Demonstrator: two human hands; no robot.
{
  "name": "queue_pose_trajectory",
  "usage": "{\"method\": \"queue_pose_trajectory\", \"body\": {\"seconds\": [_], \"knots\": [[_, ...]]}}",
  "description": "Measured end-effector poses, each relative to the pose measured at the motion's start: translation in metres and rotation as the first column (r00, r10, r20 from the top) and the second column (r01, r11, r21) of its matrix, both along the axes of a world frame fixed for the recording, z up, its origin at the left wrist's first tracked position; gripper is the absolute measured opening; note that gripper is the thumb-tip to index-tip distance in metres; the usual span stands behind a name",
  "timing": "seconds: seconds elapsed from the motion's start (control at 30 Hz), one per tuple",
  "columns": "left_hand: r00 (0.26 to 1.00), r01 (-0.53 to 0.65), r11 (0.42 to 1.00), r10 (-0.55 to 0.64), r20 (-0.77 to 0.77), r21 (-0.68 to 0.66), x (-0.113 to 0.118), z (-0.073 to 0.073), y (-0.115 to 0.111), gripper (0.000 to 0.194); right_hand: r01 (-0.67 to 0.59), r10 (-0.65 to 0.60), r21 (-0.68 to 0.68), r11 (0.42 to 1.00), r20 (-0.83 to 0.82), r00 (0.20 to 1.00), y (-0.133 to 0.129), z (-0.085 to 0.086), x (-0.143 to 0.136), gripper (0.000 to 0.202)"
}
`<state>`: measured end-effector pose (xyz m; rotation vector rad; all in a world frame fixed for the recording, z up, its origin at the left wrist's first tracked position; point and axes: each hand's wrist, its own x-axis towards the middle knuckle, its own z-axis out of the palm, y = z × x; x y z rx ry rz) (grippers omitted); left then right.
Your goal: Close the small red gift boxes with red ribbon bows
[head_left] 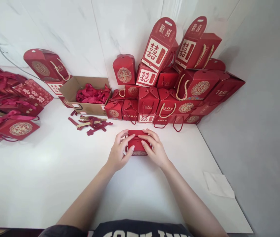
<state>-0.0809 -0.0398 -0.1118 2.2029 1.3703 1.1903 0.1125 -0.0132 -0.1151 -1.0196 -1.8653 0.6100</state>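
A small red gift box [138,147] stands on the white table [56,171] in front of me, with a patterned medallion low on its near side. My left hand [120,149] holds its left side, fingers bent over the top flaps and thumb at the near edge. From the right, my right hand [156,148] grips the same box, its fingers and thumb on the top flaps. Both hands' fingertips almost meet over the middle of the top. Dark cord handles show partly at the box's left side.
Stacked red boxes [148,98] line the wall. A cardboard box [90,108] holds red ribbons [93,94]; red and gold strips [90,123] lie before it. Ribboned boxes [18,126] stand at far left. White paper [219,185] lies at right.
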Motion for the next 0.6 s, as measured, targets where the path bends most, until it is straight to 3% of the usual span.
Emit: {"method": "queue_pose_trajectory", "body": {"seconds": [0.1,0.2,0.27,0.43,0.5,0.6], "knots": [[0.991,-0.048,0.997,0.055,-0.119,0.062,0.002,0.003,-0.003,0.034,0.028,-0.028,0.015,0.999,-0.025,0.999,-0.003,-0.006,0.000,0.027],[0.974,-0.173,0.976,0.190,-0.126,0.131,-0.006,0.002,0.003,0.028,0.056,-0.055,0.047,0.997,-0.032,0.998,-0.005,-0.011,0.000,0.026],[0.945,-0.305,0.943,0.317,-0.078,0.132,-0.022,-0.003,0.012,0.026,0.084,-0.082,0.071,0.994,-0.032,0.996,-0.008,-0.013,0.000,0.026],[0.794,-0.599,0.794,0.606,-0.054,0.104,-0.080,-0.023,0.045,0.026,0.196,-0.184,0.152,0.969,-0.088,0.979,-0.017,-0.009,0.001,0.029],[0.764,-0.635,0.764,0.643,-0.050,0.112,-0.097,-0.024,0.058,0.027,0.229,-0.209,0.190,0.955,-0.123,0.970,-0.020,-0.007,0.003,0.028],[0.771,-0.609,0.776,0.628,-0.109,0.164,-0.112,-0.011,0.083,0.029,0.246,-0.218,0.236,0.940,-0.139,0.966,-0.025,-0.006,0.007,0.026]]}}
